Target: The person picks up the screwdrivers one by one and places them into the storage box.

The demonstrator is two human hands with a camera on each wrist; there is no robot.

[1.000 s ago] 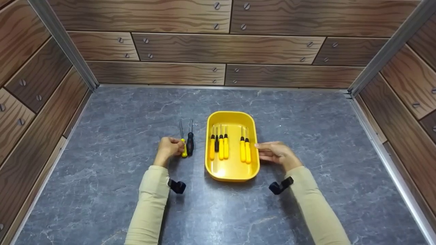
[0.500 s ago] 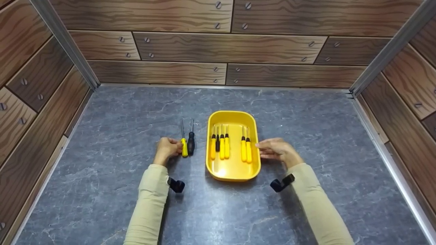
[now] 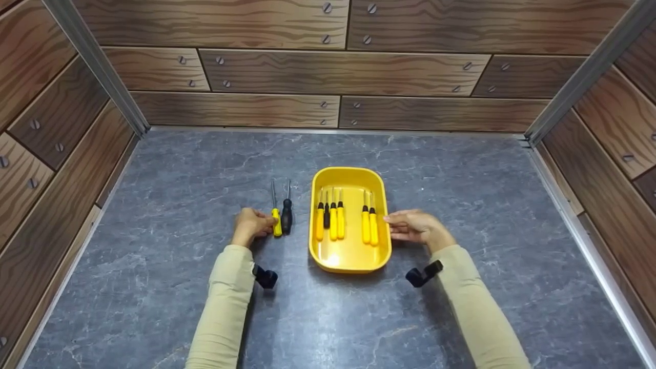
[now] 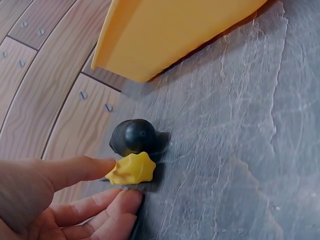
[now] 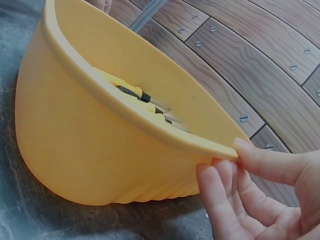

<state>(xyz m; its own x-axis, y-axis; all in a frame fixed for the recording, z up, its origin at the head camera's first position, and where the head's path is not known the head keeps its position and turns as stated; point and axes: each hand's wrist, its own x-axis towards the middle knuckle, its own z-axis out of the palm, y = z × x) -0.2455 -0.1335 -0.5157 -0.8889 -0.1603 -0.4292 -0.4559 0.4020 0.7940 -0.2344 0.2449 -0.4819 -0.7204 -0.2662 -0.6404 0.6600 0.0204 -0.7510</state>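
Note:
My left hand [image 3: 252, 225] pinches the handle of a yellow screwdriver [image 3: 277, 224] lying on the table, its shaft pointing away. The thumb [image 4: 90, 169] rests against the fluted handle; the other fingertips curl below it, in the left wrist view. Just right of it lies a black-handled screwdriver [image 3: 287, 216], parallel. A deep yellow tray [image 3: 353, 262] stands in the middle, with several yellow screwdrivers [image 3: 366, 228] and a small black one [image 3: 326, 218] inside. My right hand [image 3: 414, 226] holds the tray's right rim, thumb on top and fingers against the outer wall.
The tray's contents lie in two groups, along its left and right sides. Wood-patterned panels [image 3: 287, 74] enclose the grey marbled table [image 3: 154, 246] at the back and sides. A dark strip by the left fingertips is unclear in the left wrist view.
The left fingers have shifted slightly along the yellow screwdriver's handle. Both loose screwdrivers, the tray and the right hand stay in place.

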